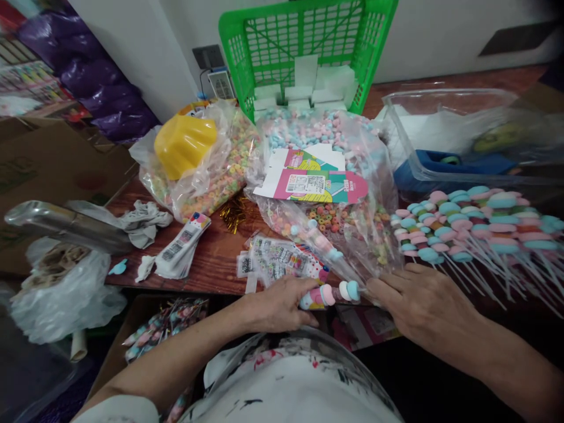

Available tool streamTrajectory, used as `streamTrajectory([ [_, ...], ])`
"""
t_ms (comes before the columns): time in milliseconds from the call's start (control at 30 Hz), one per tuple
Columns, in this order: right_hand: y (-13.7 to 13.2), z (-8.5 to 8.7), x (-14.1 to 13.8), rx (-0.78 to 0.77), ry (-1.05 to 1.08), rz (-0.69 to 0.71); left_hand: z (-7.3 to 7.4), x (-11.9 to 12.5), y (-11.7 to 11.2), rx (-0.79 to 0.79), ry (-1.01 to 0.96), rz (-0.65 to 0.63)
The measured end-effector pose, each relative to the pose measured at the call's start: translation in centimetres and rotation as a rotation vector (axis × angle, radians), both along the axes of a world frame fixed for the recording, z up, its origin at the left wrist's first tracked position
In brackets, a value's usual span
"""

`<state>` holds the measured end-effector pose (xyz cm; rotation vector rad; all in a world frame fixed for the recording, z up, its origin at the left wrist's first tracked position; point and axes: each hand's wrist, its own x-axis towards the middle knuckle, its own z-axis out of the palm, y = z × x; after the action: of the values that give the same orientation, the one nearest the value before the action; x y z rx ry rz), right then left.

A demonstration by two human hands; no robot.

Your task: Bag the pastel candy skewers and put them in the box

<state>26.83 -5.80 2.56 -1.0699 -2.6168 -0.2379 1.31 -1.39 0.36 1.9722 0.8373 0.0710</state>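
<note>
A candy skewer (326,294) with pink, white and blue pieces lies level between my hands at the table's front edge. My left hand (282,304) is closed around its left end, thumb along the top, and a bit of printed wrapper shows there. At its right end the fingers of my right hand (416,302) are pinched together; the stick and any clear film are largely hidden there. Just beyond lie printed clear wrappers (275,258). Another skewer (321,238) in clear film slants behind, on the candy bags. To the right is a pile of bare candy skewers (480,223) with white sticks.
Bags of marshmallow candy (299,126) and ring candy (240,153) stand behind, with printed cards (308,182) on top. Farther back is a green basket (308,26). A clear tub (449,97) and blue tape dispenser (434,170) sit right, a label stack (183,247) left.
</note>
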Motion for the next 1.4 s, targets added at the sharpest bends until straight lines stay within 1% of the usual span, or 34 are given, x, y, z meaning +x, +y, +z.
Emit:
streamTrajectory([
  [67, 0.0, 0.1, 0.0, 0.005, 0.017, 0.043, 0.0, 0.1, -0.1, -0.131, -0.081, 0.024],
  [100, 0.0, 0.2, 0.0, 0.015, 0.035, 0.074, -0.1, 0.3, -0.1, -0.233, -0.132, 0.046],
  [200, -0.2, 0.6, 0.2, 0.033, 0.083, 0.163, -0.3, 0.5, 0.0, -0.636, -0.230, 0.132],
  [267, -0.4, 1.0, 0.5, 0.031, 0.095, 0.214, -0.3, 0.5, 0.1, -0.850, -0.248, 0.180],
  [300, -0.6, 1.1, 0.6, 0.033, 0.101, 0.237, -0.3, 0.5, 0.2, -0.912, -0.253, 0.191],
  [367, -0.9, 1.4, 0.7, 0.034, 0.101, 0.269, -0.3, 0.6, 0.2, -0.958, -0.249, 0.197],
  [433, -1.2, 1.5, 0.5, 0.031, 0.095, 0.277, -0.2, 0.7, 0.1, -0.913, -0.229, 0.186],
  [500, -1.5, 1.3, -0.1, 0.028, 0.102, 0.247, -0.1, 1.0, 0.0, -0.769, -0.238, 0.147],
  [533, -1.7, 1.0, -0.5, 0.025, 0.113, 0.210, 0.0, 1.1, -0.1, -0.658, -0.249, 0.116],
  [600, -1.9, 0.4, -1.3, -0.010, 0.155, 0.089, 0.1, 1.3, -0.2, -0.386, -0.248, 0.055],
  [667, -2.2, -0.5, -2.1, -0.087, 0.195, -0.037, 0.1, 1.4, -0.4, -0.116, -0.184, 0.013],
  [733, -2.4, -1.3, -2.7, -0.172, 0.229, -0.104, -0.1, 1.5, -0.7, 0.096, -0.092, -0.021],
  [800, -2.4, -2.1, -3.1, -0.223, 0.254, -0.113, -0.2, 1.7, -1.1, 0.216, -0.019, -0.056],
  [867, -2.3, -2.6, -3.3, -0.223, 0.264, -0.084, -0.1, 2.0, -1.3, 0.234, -0.016, -0.081],
  [933, -1.9, -2.9, -3.3, -0.169, 0.237, -0.028, 0.4, 2.1, -1.2, 0.156, -0.095, -0.090],
  [1033, -1.2, -2.4, -2.5, -0.034, 0.208, 0.074, 1.1, 1.4, -0.2, -0.055, -0.248, -0.031],
  [1100, -0.8, -1.5, -1.8, 0.050, 0.228, 0.130, 1.1, 0.7, 0.7, -0.283, -0.279, -0.007],
  [1200, -0.4, 0.1, -1.2, 0.138, 0.260, 0.183, 0.3, 0.2, 1.3, -0.736, -0.167, -0.092],
  [1233, -0.4, 0.4, -1.1, 0.155, 0.262, 0.201, 0.0, 0.2, 1.2, -0.860, -0.123, -0.116],
  [1267, -0.3, 0.7, -1.1, 0.165, 0.260, 0.215, -0.2, 0.4, 1.0, -0.944, -0.096, -0.118],
  [1300, -0.3, 0.9, -1.1, 0.159, 0.250, 0.227, -0.4, 0.6, 0.7, -0.985, -0.092, -0.105],
  [1333, -0.2, 0.9, -1.2, 0.144, 0.241, 0.238, -0.5, 0.9, 0.5, -0.988, -0.107, -0.082],
  [1400, -0.1, 0.6, -1.4, 0.069, 0.220, 0.238, -0.6, 1.4, 0.1, -0.922, -0.159, -0.029],
])
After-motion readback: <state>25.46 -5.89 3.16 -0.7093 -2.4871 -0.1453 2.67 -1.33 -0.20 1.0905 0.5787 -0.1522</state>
